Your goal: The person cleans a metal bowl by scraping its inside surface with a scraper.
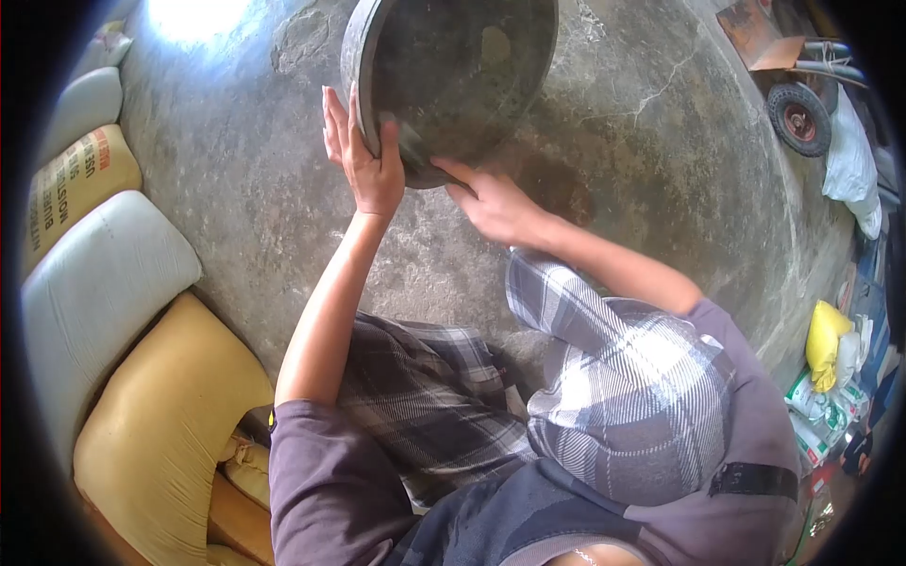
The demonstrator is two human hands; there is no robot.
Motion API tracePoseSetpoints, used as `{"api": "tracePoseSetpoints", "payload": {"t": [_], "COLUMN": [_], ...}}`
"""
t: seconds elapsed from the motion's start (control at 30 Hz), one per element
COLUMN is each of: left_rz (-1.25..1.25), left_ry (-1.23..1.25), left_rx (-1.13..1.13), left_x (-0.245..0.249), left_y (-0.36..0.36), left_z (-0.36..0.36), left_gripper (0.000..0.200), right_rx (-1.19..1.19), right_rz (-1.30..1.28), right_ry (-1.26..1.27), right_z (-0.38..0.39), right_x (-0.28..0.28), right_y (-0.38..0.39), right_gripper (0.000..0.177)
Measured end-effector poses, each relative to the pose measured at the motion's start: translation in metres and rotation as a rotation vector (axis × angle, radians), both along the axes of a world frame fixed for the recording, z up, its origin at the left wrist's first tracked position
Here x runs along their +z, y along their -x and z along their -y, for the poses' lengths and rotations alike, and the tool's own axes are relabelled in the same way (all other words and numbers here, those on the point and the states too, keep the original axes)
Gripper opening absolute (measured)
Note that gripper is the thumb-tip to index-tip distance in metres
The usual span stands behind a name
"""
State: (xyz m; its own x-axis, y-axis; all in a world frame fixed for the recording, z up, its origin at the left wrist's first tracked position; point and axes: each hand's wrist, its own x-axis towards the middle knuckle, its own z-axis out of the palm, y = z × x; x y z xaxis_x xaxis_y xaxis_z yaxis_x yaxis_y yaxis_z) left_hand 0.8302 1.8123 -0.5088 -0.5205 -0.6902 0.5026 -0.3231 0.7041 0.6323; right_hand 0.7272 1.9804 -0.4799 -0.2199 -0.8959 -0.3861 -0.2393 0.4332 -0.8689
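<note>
A round, shallow dark pan point(453, 85) with a raised grey rim is tilted up in front of me, its top cut off by the view's edge. Its inner face is mottled, with a paler spot near the top. My left hand point(368, 170) grips the rim at the lower left, thumb on the inner side and fingers along the outside. At the bottom edge, my right hand point(495, 203) has its index finger against the rim and its thumb just below; the other fingers are partly hidden and slightly blurred.
Stuffed sacks point(113, 245) line the left side, some yellow, some white. A wheel point(798, 120) of a cart stands at the upper right near a white sack point(849, 165). A yellow bag point(827, 344) and other packets lie at the right. The concrete floor point(255, 141) is stained and cracked.
</note>
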Motion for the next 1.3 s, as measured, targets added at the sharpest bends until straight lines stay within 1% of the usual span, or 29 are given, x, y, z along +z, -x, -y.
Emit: {"api": "tracePoseSetpoints", "payload": {"t": [0.07, 0.13, 0.2, 0.23, 0.3, 0.33, 0.4, 0.43, 0.5, 0.57, 0.63, 0.67, 0.73, 0.77, 0.8, 0.83, 0.87, 0.9, 0.93, 0.97, 1.0, 1.03, 1.07, 1.1, 1.17, 1.2, 1.23, 1.27, 1.3], "left_rz": [0.019, 0.071, 0.073, 0.102, 0.152, 0.148, 0.129, 0.122, 0.217, 0.352, 0.410, 0.369, 0.508, 0.512, 0.395, 0.280, 0.287, 0.211, 0.138, 0.031, 0.041, 0.012, -0.019, -0.012, 0.006, -0.007, -0.011, -0.017, -0.014], "left_ry": [0.006, -0.001, -0.003, -0.002, -0.027, -0.017, -0.051, -0.015, 0.034, -0.024, -0.039, -0.301, -0.338, -0.338, -0.228, -0.124, -0.132, -0.275, -0.415, -0.298, -0.307, -0.264, -0.223, -0.291, -0.257, -0.245, -0.270, -0.289, -0.288], "left_rx": [0.003, -0.023, -0.026, -0.001, 0.014, 0.008, -0.045, -0.075, -0.134, -0.387, -0.516, -0.585, -0.413, -0.409, -0.354, -0.305, -0.311, -0.235, -0.157, -0.097, -0.062, -0.072, -0.079, -0.195, -0.238, -0.263, -0.236, -0.209, -0.209], "left_x": [0.001, 0.000, -0.002, 0.000, 0.008, 0.014, 0.025, 0.034, 0.063, 0.109, 0.093, 0.108, 0.129, 0.125, 0.117, 0.112, 0.108, 0.104, 0.103, 0.095, 0.086, 0.081, 0.076, 0.083, 0.087, 0.087, 0.091, 0.095, 0.092], "left_y": [-0.007, -0.002, -0.012, -0.014, -0.020, -0.022, -0.020, -0.011, 0.019, 0.059, 0.095, 0.107, 0.119, 0.119, 0.118, 0.113, 0.107, 0.100, 0.095, 0.094, 0.092, 0.093, 0.093, 0.091, 0.095, 0.098, 0.098, 0.096, 0.093], "left_z": [-0.003, -0.003, -0.005, -0.004, 0.005, 0.016, 0.047, 0.065, 0.093, 0.113, 0.140, 0.128, 0.092, 0.090, 0.086, 0.077, 0.068, 0.060, 0.055, 0.048, 0.040, 0.034, 0.030, 0.027, 0.014, 0.010, 0.006, 0.003, 0.002], "left_gripper": [0.062, 0.064, 0.065, 0.064, 0.060, 0.060, 0.059, 0.061, 0.062, 0.060, 0.062, 0.066, 0.066, 0.066, 0.065, 0.064, 0.064, 0.061, 0.059, 0.056, 0.057, 0.058, 0.059, 0.062, 0.063, 0.064, 0.064, 0.064, 0.067], "right_rx": [-0.030, -0.073, -0.114, -0.096, -0.006, -0.016, 0.056, 0.062, 0.109, 0.139, 0.152, 0.125, 0.098, 0.034, -0.030, -0.027, -0.069, -0.113, -0.118, -0.106, -0.092, -0.073, -0.050, -0.041, -0.170, -0.157, -0.108, -0.059, -0.042], "right_rz": [0.060, -0.207, -0.407, -0.408, -0.539, -0.542, -0.631, -0.646, -0.659, -0.674, -0.681, -0.726, -0.767, -0.812, -0.851, -0.840, -0.855, -0.875, -0.868, -0.736, -0.602, -0.318, -0.035, -0.040, 0.348, 0.345, 0.040, -0.259, -0.265], "right_ry": [0.083, 0.046, -0.184, -0.168, -0.037, -0.029, -0.083, -0.083, -0.196, -0.190, -0.177, -0.109, -0.036, -0.098, -0.167, -0.178, -0.183, -0.183, -0.186, 0.015, 0.215, 0.000, -0.214, -0.216, -0.543, -0.543, -0.279, -0.001, 0.016], "right_z": [-0.006, -0.039, -0.050, -0.048, -0.048, -0.049, -0.052, -0.054, -0.053, -0.053, -0.054, -0.056, -0.058, -0.057, -0.056, -0.059, -0.061, -0.061, -0.065, -0.068, -0.073, -0.068, -0.057, -0.047, -0.038, -0.054, -0.080, -0.094, -0.098], "right_x": [-0.017, -0.088, -0.095, -0.094, -0.095, -0.095, -0.095, -0.090, -0.079, -0.080, -0.093, -0.102, -0.110, -0.105, -0.103, -0.100, -0.096, -0.094, -0.101, -0.111, -0.119, -0.079, -0.023, 0.005, 0.037, 0.004, -0.058, -0.092, -0.091], "right_y": [0.016, 0.036, 0.068, 0.074, 0.072, 0.068, 0.069, 0.067, 0.062, 0.064, 0.070, 0.076, 0.094, 0.105, 0.111, 0.111, 0.112, 0.111, 0.103, 0.088, 0.075, 0.049, 0.027, 0.026, 0.023, 0.022, 0.030, 0.044, 0.061], "right_gripper": [0.048, 0.046, 0.046, 0.046, 0.046, 0.046, 0.047, 0.047, 0.047, 0.047, 0.048, 0.048, 0.049, 0.049, 0.049, 0.049, 0.048, 0.047, 0.047, 0.046, 0.046, 0.045, 0.045, 0.045, 0.045, 0.045, 0.045, 0.045, 0.045]}}
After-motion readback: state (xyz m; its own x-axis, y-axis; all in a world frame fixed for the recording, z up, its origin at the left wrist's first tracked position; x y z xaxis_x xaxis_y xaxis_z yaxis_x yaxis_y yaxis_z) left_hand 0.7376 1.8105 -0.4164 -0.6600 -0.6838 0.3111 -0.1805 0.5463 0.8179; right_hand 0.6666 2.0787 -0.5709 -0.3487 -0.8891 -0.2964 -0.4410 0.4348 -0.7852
